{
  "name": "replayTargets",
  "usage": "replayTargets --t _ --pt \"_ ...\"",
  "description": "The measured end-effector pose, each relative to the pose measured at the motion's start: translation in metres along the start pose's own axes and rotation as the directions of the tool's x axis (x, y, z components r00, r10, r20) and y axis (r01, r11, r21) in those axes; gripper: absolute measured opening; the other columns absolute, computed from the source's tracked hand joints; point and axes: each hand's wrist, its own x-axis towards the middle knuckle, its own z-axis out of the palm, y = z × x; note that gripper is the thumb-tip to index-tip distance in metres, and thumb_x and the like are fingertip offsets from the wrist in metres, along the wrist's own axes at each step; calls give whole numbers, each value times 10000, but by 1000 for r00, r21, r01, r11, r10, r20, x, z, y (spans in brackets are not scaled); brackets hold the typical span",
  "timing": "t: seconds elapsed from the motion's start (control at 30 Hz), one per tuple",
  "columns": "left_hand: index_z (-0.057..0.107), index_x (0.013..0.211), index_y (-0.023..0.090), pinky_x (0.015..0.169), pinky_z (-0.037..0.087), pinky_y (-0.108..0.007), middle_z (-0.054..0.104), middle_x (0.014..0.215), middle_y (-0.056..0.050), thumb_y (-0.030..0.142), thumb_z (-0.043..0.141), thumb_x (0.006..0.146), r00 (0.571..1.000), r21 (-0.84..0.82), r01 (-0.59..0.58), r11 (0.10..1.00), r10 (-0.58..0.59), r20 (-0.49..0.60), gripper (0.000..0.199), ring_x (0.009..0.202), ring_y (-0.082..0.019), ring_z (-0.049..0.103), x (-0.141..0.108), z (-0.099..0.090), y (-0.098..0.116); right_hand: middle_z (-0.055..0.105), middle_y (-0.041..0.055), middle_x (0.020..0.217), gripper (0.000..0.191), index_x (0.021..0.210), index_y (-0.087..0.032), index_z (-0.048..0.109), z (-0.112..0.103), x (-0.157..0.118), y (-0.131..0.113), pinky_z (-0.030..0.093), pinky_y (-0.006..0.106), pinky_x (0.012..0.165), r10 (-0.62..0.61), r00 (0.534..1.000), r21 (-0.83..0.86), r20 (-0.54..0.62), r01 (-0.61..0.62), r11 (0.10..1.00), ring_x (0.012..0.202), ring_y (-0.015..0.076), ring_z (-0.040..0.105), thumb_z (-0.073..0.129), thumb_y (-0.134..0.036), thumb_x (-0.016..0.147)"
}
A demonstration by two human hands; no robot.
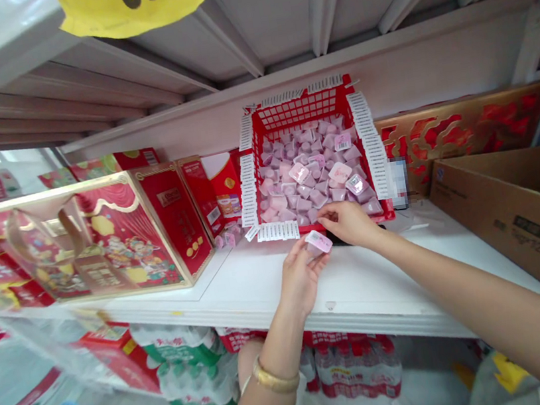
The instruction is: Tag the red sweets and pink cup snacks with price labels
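Note:
My left hand is closed round a small lilac jelly cup, its printed pink lid facing up, just in front of a red plastic basket. My right hand pinches its thumb and fingers together at the basket's front rim; what they hold, if anything, is too small to make out. Many similar jelly cups fill the basket, a few with white barcode labels on top. Rows of white barcode stickers hang along the basket's rims, and another row lines the front left part.
A red and gold gift box stands left on the white shelf. More jelly cups lie beside it. An open cardboard carton is at right. Shrink-wrapped bottles sit below. A yellow price sign hangs overhead.

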Motion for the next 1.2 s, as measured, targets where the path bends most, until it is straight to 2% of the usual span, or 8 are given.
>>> replayTargets --t 0.1,0.2,0.4,0.7,0.87,0.97,1.07,1.2 --pt "637 897 121 677 533 -249 692 795 -69 61 546 655 997 -152 34 988 -45 -69 266 718 -158 669 -5 -16 2 754 58 908 180 876 -176 753 15 14 -12 487 261 747 -46 998 26 34 45 999 781 171 672 588 -153 808" --pt "630 858 116 643 538 -255 678 778 -88 119 521 739 986 -257 54 965 -93 -140 161 709 -175 667 -4 -20 7 750 74 927 180 880 -174 757 29 25 -17 480 279 760 -81 995 -23 52 82 996 810 191 669 587 -171 817" --pt "630 894 115 587 508 -223 671 772 -87 127 514 822 978 -271 87 959 -134 -159 136 684 -165 659 -4 -15 10 744 56 866 179 881 -190 755 44 28 -17 458 271 716 -23 999 -45 30 24 999 788 187 662 590 -193 811" --pt "630 857 135 674 536 -260 667 780 -72 121 513 800 977 -269 53 962 -106 -187 131 709 -164 658 -2 -19 6 704 36 731 108 753 -171 712 45 25 -23 409 258 634 44 999 48 -15 -44 998 676 162 611 614 -128 749" --pt "621 777 144 729 532 -256 662 726 -39 35 560 698 988 -186 19 982 -47 -146 147 689 -129 635 -1 -20 3 683 16 692 95 718 -169 664 39 21 -23 407 242 597 75 997 102 5 -75 992 624 138 589 592 -107 729" --pt "595 718 148 789 525 -274 649 689 -9 5 605 664 993 -128 -13 992 -3 -119 153 695 -107 619 -2 -21 0 664 4 664 77 697 -171 631 29 12 -19 421 241 601 86 996 225 -7 -82 971 606 130 577 577 -119 714" --pt "605 754 157 746 508 -264 660 729 -7 84 679 677 997 -52 4 999 -8 -71 130 724 -110 609 -4 -20 -2 645 0 631 30 667 -173 613 13 0 -10 442 255 613 155 988 454 -30 -124 882 590 131 572 593 -182 687" --pt "652 850 168 555 381 -181 678 790 -5 232 757 661 999 179 -45 983 49 -20 226 635 -73 537 -4 -5 -5 642 0 616 123 665 -174 621 -14 -17 3 448 257 596 284 958 661 -40 -188 726 579 126 567 668 -275 615"
